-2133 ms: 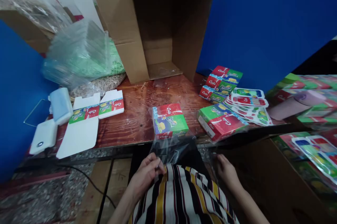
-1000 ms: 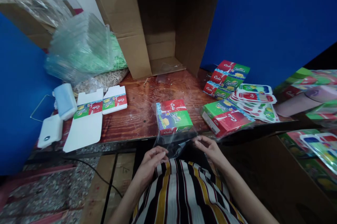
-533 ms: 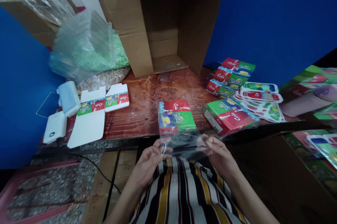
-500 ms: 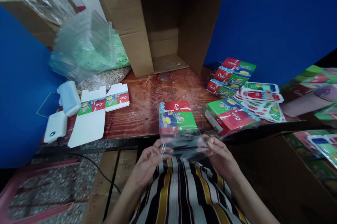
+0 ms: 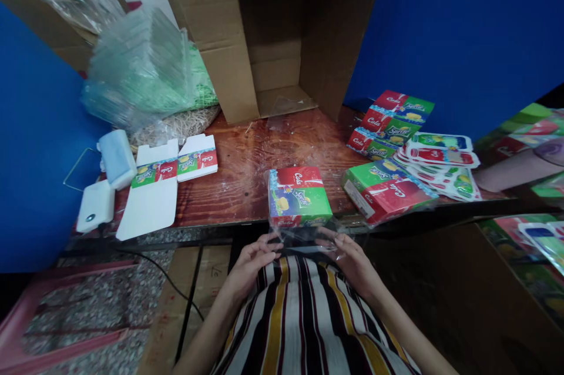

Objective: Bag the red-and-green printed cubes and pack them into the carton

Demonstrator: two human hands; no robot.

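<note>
Box (image 5: 300,196) lies just beyond both hands (image 5: 252,262), apparently inside clear film (image 5: 300,240).

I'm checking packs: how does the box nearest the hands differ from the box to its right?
The center box sits roughly square to the table; the right box is angled. The right box shows a white side label; the center box, none visible. Both carry Cola and Sprite printing.

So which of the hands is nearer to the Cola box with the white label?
The right. The right hand is in front of the labelled box, slightly to its left; the left hand is farther left, near the front left corner of the middle box.
</note>
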